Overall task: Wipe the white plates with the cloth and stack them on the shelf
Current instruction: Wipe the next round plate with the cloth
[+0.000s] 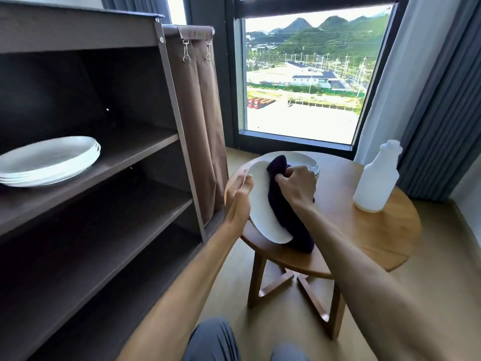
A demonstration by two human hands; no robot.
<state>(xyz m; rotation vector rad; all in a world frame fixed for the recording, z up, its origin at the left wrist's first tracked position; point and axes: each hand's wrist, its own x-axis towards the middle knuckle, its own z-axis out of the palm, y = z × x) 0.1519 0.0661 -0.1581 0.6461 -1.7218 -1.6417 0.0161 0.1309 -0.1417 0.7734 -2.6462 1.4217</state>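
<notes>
Several wiped white plates already sit stacked on the dark shelf, while a person works on another plate, tilted on edge above the round wooden table. Left hand grips its rim; right hand clutches the dark cloth against its face. At least one more plate waits on the table beside a spray bottle.
</notes>
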